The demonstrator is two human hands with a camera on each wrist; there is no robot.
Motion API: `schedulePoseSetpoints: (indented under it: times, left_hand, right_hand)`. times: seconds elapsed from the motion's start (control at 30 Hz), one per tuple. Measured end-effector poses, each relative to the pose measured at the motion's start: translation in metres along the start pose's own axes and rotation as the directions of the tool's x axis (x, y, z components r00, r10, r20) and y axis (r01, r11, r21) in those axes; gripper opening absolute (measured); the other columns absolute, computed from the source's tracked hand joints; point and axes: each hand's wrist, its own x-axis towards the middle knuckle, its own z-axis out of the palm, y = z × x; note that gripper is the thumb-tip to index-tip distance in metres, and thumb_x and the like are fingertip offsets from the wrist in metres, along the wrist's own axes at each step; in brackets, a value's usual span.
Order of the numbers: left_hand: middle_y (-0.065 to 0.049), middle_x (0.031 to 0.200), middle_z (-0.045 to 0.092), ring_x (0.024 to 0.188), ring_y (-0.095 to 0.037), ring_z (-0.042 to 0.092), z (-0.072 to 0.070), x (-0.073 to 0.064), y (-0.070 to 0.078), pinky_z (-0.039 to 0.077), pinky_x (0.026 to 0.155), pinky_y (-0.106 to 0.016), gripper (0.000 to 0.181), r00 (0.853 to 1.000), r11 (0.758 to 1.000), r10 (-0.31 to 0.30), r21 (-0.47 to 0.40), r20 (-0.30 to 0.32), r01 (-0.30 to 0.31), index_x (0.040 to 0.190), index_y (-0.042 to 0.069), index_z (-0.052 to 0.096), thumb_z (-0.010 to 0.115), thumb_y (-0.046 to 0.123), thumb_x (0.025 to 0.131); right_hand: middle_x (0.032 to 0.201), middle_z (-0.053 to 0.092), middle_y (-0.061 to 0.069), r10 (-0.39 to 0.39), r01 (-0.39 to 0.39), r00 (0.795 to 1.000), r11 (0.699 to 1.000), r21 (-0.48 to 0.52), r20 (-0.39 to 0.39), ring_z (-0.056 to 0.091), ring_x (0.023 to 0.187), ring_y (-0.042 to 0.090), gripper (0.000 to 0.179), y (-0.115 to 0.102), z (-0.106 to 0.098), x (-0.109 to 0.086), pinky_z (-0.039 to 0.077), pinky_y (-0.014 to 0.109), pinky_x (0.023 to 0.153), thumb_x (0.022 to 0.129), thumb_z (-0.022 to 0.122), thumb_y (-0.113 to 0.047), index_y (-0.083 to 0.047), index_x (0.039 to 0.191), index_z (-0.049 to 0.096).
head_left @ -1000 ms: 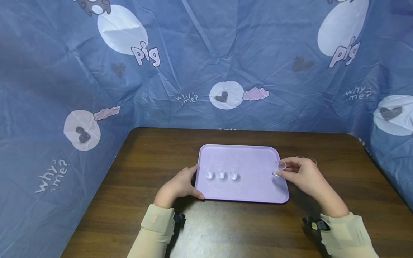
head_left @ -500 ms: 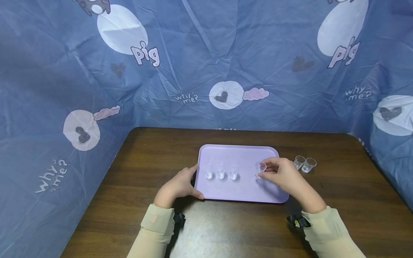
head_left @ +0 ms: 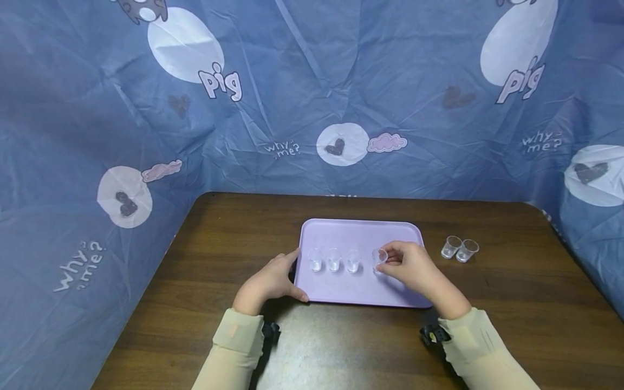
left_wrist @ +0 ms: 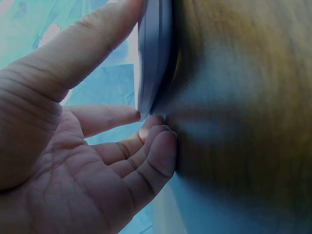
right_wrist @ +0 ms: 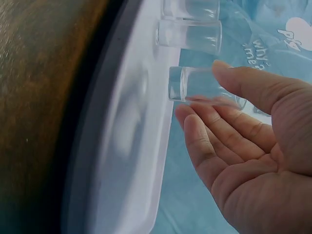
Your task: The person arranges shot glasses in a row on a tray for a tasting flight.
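My right hand (head_left: 413,268) pinches a small clear shot glass (head_left: 378,259) upright between thumb and fingers, over the right half of a lilac tray (head_left: 341,287). In the right wrist view this glass (right_wrist: 202,85) has a thick base, which is close to the tray surface. Three matching glasses stand in a row on the tray's left half; the rightmost row glass (head_left: 353,261) is nearest the held one. At the tray's left front corner my left hand (head_left: 270,279) rests with fingers spread, its thumb at the front edge and index finger at the left rim.
Two more clear glasses (head_left: 460,249) stand side by side on the brown wooden table (head_left: 244,227), right of the tray. A blue printed cloth (head_left: 273,97) hangs behind the table and along its sides.
My right hand has carried its glass leftward from the tray's right edge toward the row, bringing the two glasses on the table into view. My left hand has stayed in place.
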Motion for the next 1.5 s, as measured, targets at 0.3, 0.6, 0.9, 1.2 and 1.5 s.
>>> schedulePoseSetpoints:
  times: [0.3,0.6,0.9,1.2,1.5]
  left_hand:
    - [-0.022,0.132,0.056,0.120,-0.032,0.051,0.001,0.000,-0.001,0.042,0.103,-0.048,0.119,1.000,1.000,0.010,0.004,-0.003,-0.010,0.157,0.001,0.036,0.101,0.026,0.061]
    - [-0.023,0.131,0.057,0.119,-0.033,0.052,0.001,0.002,-0.002,0.042,0.102,-0.048,0.119,1.000,1.000,0.011,0.016,-0.002,-0.011,0.156,0.000,0.036,0.101,0.027,0.060]
    - [-0.025,0.134,0.055,0.124,-0.035,0.050,0.001,0.002,-0.002,0.042,0.103,-0.050,0.120,1.000,1.000,0.000,0.015,0.001,0.000,0.157,0.001,0.035,0.101,0.028,0.060]
    - [-0.026,0.137,0.054,0.127,-0.036,0.048,0.001,0.001,-0.002,0.040,0.104,-0.050,0.119,1.000,1.000,0.005,0.016,0.001,-0.005,0.157,0.002,0.035,0.101,0.027,0.061]
    - [-0.026,0.138,0.053,0.127,-0.037,0.048,0.002,0.002,-0.002,0.041,0.104,-0.051,0.119,1.000,1.000,0.002,0.016,0.003,-0.002,0.157,0.002,0.035,0.101,0.025,0.061]
  right_hand:
    - [0.086,0.071,0.006,0.006,-0.005,1.000,1.000,-0.022,0.012,0.069,0.081,0.019,0.024,0.003,0.007,0.004,0.055,0.028,0.070,0.079,0.085,-0.003,0.004,0.098,0.072]
    - [0.087,0.071,0.006,0.024,-0.025,0.999,1.000,0.009,0.024,0.070,0.083,0.021,0.025,0.007,0.010,0.005,0.055,0.027,0.069,0.079,0.085,-0.001,0.005,0.098,0.071]
    - [0.090,0.071,0.008,0.049,-0.050,0.998,0.998,0.023,0.033,0.071,0.087,0.025,0.026,0.005,0.011,0.005,0.056,0.032,0.073,0.079,0.085,0.000,0.006,0.100,0.071]
    - [0.098,0.072,0.014,0.060,-0.063,0.996,0.997,0.051,0.068,0.070,0.093,0.030,0.033,0.007,0.005,0.005,0.057,0.037,0.080,0.081,0.084,0.000,0.011,0.109,0.068]
    - [0.108,0.071,0.020,0.072,-0.072,0.995,0.997,0.002,0.066,0.070,0.099,0.035,0.039,0.004,-0.013,-0.004,0.056,0.042,0.085,0.083,0.084,-0.005,0.010,0.115,0.068]
